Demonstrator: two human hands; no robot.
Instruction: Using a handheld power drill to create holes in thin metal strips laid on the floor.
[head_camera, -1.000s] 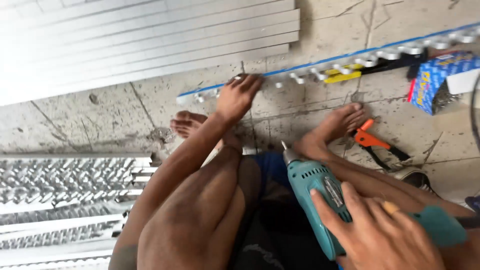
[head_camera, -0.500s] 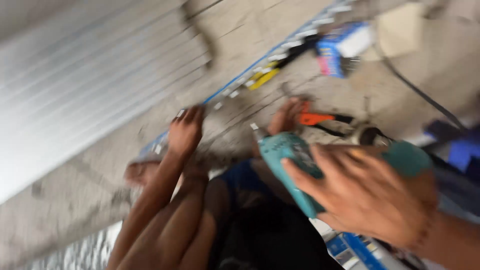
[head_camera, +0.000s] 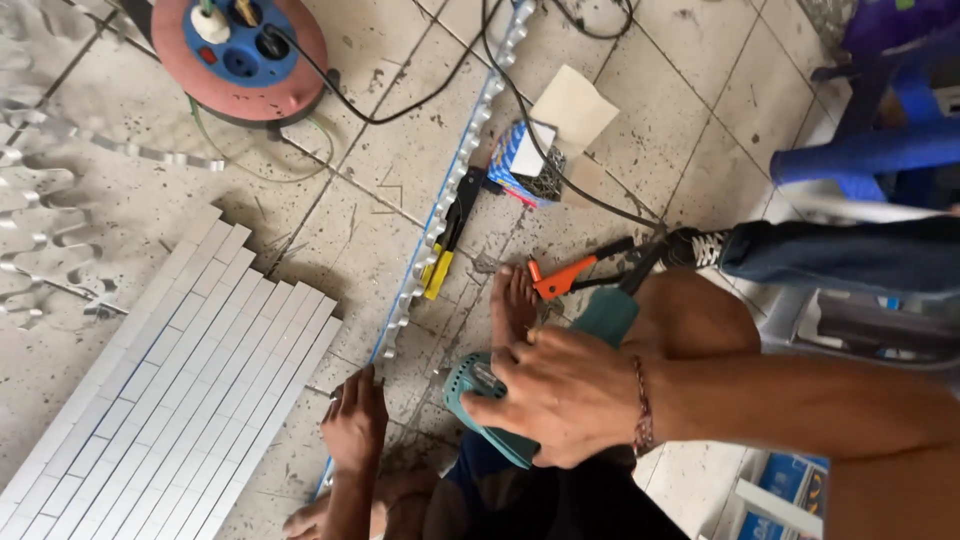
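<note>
My right hand (head_camera: 565, 395) is clamped around the body of a teal electric drill (head_camera: 475, 385), whose nose points left toward the floor. My left hand (head_camera: 355, 420) lies palm down, fingers spread, on the near end of a long scalloped metal strip with a blue edge (head_camera: 455, 175). The strip runs diagonally across the tiled floor. My bare foot (head_camera: 515, 305) rests just right of the strip, beside the drill. My knees and dark shorts fill the bottom of the view.
A yellow-and-black hand tool (head_camera: 447, 235) lies on the strip, with orange-handled pliers (head_camera: 565, 275) by my foot. A small box of screws (head_camera: 530, 165) and a red-and-blue cable reel (head_camera: 240, 50) sit farther off. Stacked metal slats (head_camera: 170, 390) lie left. Another person's jeans leg (head_camera: 850, 255) and a blue chair (head_camera: 880, 130) are right.
The view has swung round, so the strip now runs diagonally. My right hand has kept hold of the drill, and my left hand stays on the strip.
</note>
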